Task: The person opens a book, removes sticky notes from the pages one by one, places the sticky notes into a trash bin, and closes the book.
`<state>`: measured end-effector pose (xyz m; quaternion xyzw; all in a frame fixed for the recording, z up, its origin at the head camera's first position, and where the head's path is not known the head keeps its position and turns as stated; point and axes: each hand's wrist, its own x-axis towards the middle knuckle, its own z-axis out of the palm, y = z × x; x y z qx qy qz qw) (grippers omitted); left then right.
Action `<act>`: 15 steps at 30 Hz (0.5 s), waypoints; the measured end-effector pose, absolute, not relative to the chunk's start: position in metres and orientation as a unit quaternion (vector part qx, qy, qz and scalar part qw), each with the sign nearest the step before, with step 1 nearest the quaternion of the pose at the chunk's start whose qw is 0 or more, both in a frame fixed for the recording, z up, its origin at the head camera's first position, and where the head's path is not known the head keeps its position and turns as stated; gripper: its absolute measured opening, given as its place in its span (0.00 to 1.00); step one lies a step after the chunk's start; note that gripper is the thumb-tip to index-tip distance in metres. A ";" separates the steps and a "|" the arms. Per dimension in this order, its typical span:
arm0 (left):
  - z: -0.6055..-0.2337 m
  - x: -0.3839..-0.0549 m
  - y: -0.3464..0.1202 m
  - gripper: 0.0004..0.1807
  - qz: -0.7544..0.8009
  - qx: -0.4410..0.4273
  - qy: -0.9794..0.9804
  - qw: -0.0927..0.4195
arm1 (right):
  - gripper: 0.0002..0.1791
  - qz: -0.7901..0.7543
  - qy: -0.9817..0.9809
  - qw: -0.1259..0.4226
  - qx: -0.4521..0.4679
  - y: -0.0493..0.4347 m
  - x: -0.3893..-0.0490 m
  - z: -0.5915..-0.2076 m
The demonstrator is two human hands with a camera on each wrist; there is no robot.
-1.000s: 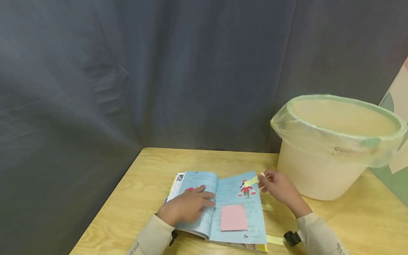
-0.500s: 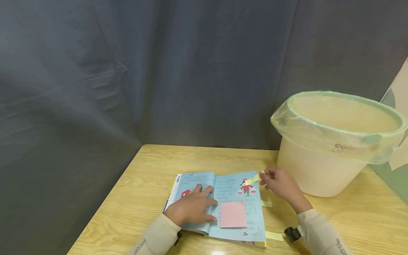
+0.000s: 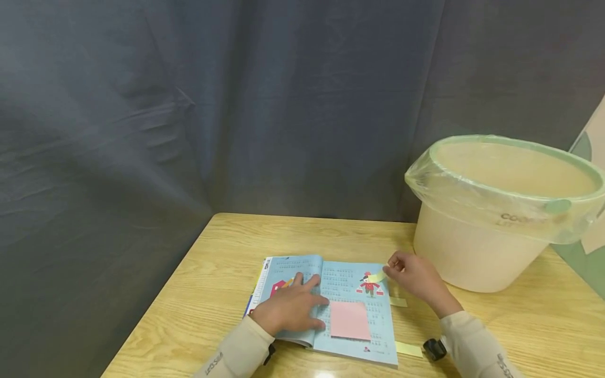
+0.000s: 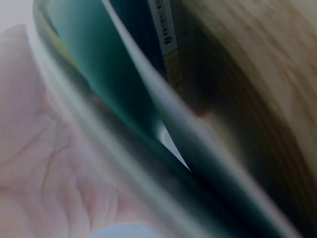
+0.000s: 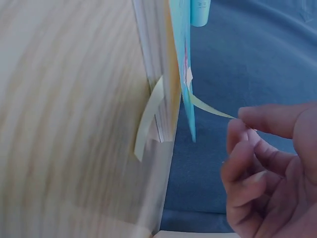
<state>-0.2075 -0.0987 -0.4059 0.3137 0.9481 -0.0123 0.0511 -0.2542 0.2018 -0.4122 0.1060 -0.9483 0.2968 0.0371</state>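
An open book (image 3: 354,357) with blue pages lies on the table. My left hand (image 3: 295,307) rests on the left page with its fingers spread over the middle fold. The left wrist view catches its palm (image 4: 54,163) beside curved page edges. At the right page's upper right corner, my right hand (image 3: 418,275) pinches the outer end of a pale yellow sticky strip (image 3: 376,277). In the right wrist view this strip (image 5: 213,109) stretches from the page to the thumb and fingertips. A pink sticky note (image 3: 350,320) is on the right page's lower half.
More yellow strips (image 3: 409,349) stick out from the book's right edge. A large pale bin (image 3: 472,252) with a clear liner over its green rim stands at the right back. Dark cloth (image 3: 302,115) hangs behind the wooden table (image 3: 227,236).
The right page, whose upper corner was raised, now lies flatter. My left hand has shifted slightly right and spread its fingers. My right hand still pinches the strip, a little lower.
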 end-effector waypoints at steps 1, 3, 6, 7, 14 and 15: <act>-0.406 -0.208 -0.099 0.25 -0.012 0.314 0.948 0.050 | 0.08 0.288 -0.951 0.035 0.109 0.202 -0.254 -0.412; -0.406 -0.209 -0.099 0.25 -0.009 0.312 0.949 0.049 | 0.07 0.276 -0.954 0.028 0.116 0.200 -0.254 -0.412; -0.405 -0.210 -0.099 0.25 -0.007 0.310 0.950 0.046 | 0.06 0.260 -0.957 0.023 0.125 0.199 -0.256 -0.413; -0.405 -0.210 -0.099 0.25 -0.007 0.309 0.950 0.045 | 0.05 0.257 -0.958 0.022 0.127 0.198 -0.257 -0.414; -0.407 -0.210 -0.097 0.24 0.001 0.306 0.951 0.052 | 0.04 0.241 -0.959 0.030 0.146 0.194 -0.255 -0.417; -0.408 -0.210 -0.097 0.24 0.000 0.306 0.951 0.052 | 0.05 0.240 -0.959 0.030 0.150 0.194 -0.253 -0.416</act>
